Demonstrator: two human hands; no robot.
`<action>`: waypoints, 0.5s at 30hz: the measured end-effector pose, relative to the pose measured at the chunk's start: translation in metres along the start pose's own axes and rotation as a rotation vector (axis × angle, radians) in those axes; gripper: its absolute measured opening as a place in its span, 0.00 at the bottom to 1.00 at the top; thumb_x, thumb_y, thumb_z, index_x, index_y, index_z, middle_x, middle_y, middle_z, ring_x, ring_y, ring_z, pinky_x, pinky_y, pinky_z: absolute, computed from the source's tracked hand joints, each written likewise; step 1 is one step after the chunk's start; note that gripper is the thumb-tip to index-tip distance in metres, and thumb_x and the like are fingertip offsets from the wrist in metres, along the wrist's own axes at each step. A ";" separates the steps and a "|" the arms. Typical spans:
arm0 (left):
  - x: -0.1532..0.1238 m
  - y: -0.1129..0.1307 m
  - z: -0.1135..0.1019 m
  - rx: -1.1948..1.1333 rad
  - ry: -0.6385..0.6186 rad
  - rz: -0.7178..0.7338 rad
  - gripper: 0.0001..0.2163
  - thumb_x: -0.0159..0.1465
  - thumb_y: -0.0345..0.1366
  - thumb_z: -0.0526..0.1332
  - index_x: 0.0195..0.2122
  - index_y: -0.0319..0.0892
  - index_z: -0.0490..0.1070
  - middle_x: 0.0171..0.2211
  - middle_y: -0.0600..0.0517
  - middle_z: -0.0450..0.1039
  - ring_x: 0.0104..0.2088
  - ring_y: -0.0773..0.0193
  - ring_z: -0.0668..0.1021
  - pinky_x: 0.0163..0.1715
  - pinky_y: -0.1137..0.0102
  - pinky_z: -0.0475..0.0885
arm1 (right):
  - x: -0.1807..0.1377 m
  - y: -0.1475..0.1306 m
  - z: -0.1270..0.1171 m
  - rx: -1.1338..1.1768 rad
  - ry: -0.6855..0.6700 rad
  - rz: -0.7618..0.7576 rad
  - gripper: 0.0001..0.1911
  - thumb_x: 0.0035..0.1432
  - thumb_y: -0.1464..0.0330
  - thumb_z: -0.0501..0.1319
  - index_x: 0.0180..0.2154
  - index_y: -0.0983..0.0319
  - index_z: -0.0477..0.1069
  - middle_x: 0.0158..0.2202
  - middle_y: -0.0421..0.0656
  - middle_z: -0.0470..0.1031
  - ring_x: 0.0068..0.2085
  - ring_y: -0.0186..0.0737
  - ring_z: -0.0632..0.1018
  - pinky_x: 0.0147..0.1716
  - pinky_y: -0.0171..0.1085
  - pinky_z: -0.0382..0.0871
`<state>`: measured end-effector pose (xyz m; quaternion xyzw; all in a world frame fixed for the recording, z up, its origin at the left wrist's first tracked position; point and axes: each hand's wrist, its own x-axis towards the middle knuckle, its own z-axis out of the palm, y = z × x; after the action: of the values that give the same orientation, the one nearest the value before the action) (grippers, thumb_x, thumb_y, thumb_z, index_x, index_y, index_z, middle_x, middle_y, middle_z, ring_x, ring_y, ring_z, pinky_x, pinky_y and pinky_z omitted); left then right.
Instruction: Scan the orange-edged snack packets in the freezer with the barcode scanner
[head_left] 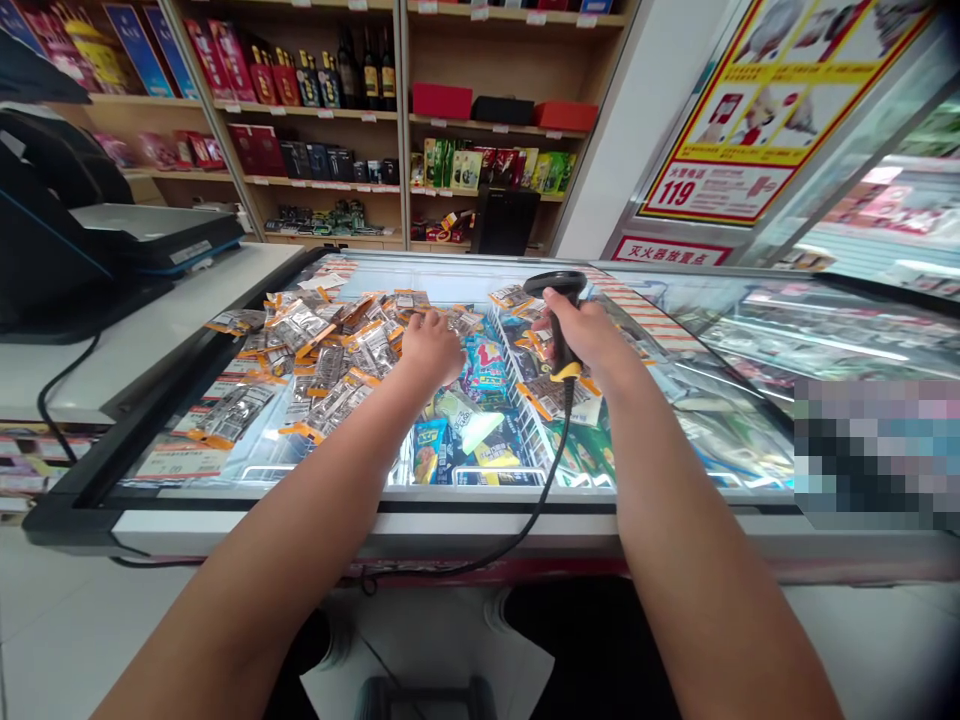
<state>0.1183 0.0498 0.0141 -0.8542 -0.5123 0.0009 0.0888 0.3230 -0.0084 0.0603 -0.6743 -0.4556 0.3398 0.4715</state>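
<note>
A black barcode scanner (pixel 556 322) sits clamped in the right hand (pixel 589 335) above the freezer's glass lid (pixel 697 400), its cable trailing down. The left hand (pixel 429 348), fingers curled, rests on scattered silver-orange packets (pixel 315 350). A till (pixel 67 230) stands on the counter (pixel 142 335) at left.

Spreading across the left half of the chest freezer's glass lid (pixel 675 420): a heap of small silver-and-orange packets (pixel 322 350), reaching from the far edge toward the near left corner. Lying apart near the near left corner: one packet (pixel 229 415). Sitting at the near edge: a printed label (pixel 176 462).
</note>
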 end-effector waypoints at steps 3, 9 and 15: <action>0.000 -0.006 0.006 0.017 -0.010 -0.075 0.24 0.73 0.48 0.54 0.59 0.40 0.79 0.64 0.36 0.72 0.65 0.40 0.68 0.62 0.50 0.63 | 0.004 0.003 -0.003 -0.210 0.059 0.007 0.17 0.70 0.51 0.62 0.37 0.57 0.70 0.28 0.47 0.79 0.23 0.44 0.78 0.23 0.39 0.71; -0.003 0.008 0.007 0.014 0.170 0.005 0.21 0.71 0.43 0.58 0.61 0.40 0.76 0.67 0.36 0.67 0.67 0.39 0.65 0.68 0.48 0.55 | 0.005 0.008 0.000 -0.285 -0.075 0.082 0.21 0.69 0.48 0.62 0.34 0.58 0.71 0.24 0.48 0.77 0.25 0.48 0.80 0.24 0.40 0.72; -0.001 0.028 0.005 -0.132 0.104 0.360 0.23 0.73 0.39 0.56 0.67 0.38 0.67 0.69 0.37 0.65 0.68 0.44 0.66 0.69 0.51 0.59 | 0.006 0.009 0.010 -0.001 -0.222 0.093 0.18 0.70 0.50 0.63 0.37 0.57 0.68 0.30 0.45 0.81 0.21 0.40 0.75 0.22 0.40 0.73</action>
<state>0.1416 0.0373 0.0047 -0.9349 -0.3450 -0.0610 0.0574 0.3192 -0.0012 0.0487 -0.6533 -0.4732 0.4337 0.4014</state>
